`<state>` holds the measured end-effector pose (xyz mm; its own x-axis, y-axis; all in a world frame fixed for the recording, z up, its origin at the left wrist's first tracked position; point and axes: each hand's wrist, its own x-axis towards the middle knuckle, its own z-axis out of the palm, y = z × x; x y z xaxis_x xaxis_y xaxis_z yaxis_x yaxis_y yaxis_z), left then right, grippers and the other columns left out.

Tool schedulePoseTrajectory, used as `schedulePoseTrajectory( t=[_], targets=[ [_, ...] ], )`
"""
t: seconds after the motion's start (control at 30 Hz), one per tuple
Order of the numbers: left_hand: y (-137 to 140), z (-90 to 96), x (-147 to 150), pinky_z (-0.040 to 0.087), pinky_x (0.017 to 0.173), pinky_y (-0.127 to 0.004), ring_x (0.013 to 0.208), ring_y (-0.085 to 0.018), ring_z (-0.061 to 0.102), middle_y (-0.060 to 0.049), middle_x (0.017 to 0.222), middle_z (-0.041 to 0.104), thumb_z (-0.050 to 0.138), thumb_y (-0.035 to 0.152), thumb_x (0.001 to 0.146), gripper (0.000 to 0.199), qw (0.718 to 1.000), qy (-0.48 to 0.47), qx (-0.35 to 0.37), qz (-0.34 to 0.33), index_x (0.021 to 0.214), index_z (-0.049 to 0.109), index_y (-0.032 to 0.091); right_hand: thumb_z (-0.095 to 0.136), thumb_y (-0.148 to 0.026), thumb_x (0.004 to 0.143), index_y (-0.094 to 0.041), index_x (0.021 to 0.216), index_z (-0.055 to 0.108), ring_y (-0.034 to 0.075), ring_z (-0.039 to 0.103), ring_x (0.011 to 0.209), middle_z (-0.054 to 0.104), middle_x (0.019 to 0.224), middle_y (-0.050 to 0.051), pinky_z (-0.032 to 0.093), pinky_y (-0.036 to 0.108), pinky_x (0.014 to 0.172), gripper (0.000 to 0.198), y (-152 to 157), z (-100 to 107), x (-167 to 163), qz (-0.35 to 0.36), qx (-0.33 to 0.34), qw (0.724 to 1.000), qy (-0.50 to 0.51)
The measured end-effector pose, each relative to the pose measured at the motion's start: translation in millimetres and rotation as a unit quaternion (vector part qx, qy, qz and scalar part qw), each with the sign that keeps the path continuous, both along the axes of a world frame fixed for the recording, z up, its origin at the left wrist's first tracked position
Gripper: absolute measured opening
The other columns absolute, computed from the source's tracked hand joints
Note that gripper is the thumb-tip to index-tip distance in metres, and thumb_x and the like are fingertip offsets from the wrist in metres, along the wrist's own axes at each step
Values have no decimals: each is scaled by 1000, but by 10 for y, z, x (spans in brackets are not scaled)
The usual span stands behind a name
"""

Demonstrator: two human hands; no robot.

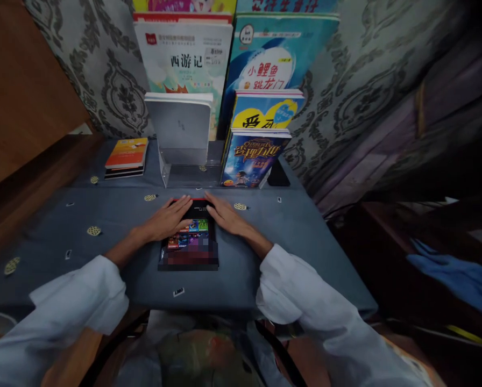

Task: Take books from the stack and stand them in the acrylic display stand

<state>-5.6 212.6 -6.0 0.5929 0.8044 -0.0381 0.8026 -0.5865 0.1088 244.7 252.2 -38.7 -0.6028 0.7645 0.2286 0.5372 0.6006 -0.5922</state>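
A dark book (188,255) with rows of small colourful pictures lies flat on the cloth-covered table in front of me. My left hand (170,219) rests flat across its upper left part, fingers stretched and thumb over the pictures. At the upper right edge, my right hand (225,215) touches the book with its fingers extended. Between the two hands the black upper part of the cover shows, with a thin red line at its far edge. Neither hand grips anything. The book's left edge is partly hidden under my left hand.
Beyond the book stands a clear acrylic rack (190,174) holding a grey book (180,129) and a blue book (253,158). Taller books (188,48) rise behind. A small stack of books (127,154) lies at left; a dark flat object (279,174) sits at right.
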Motion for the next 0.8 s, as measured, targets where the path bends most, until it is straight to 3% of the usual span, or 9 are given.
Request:
schedulePoseTrajectory(
  t=[0.23,0.53,0.7,0.8],
  targets=[
    [-74,6,367,5,127,-43,157,-21,14,-14,168,20,23,51,107,66,993,11,-11,-121,160,23,13,28,-44,107,-17,161,23,23,47,143,53,151,13,35,49,120,61,54,-9,0,-6,-12,1000,22],
    [-743,76,481,6,127,-42,156,-19,19,-9,167,27,29,50,107,61,975,-30,-54,-214,161,23,21,34,-42,105,-11,159,25,25,40,148,51,153,17,30,50,122,63,-20,22,-53,-27,9,999,-27],
    [-939,99,489,12,128,-43,155,-19,24,-7,165,31,33,48,107,58,970,-79,-97,-211,159,30,22,35,-43,105,-9,156,32,26,40,148,45,157,18,29,50,122,61,-131,94,-75,-38,49,995,-79],
    [-906,89,446,22,126,-41,151,-18,33,-3,162,40,32,45,107,51,965,-177,-122,-149,154,40,27,36,-41,105,-11,153,40,26,33,151,41,159,16,27,50,123,57,-196,134,-98,-37,75,989,-123]
  ],
)
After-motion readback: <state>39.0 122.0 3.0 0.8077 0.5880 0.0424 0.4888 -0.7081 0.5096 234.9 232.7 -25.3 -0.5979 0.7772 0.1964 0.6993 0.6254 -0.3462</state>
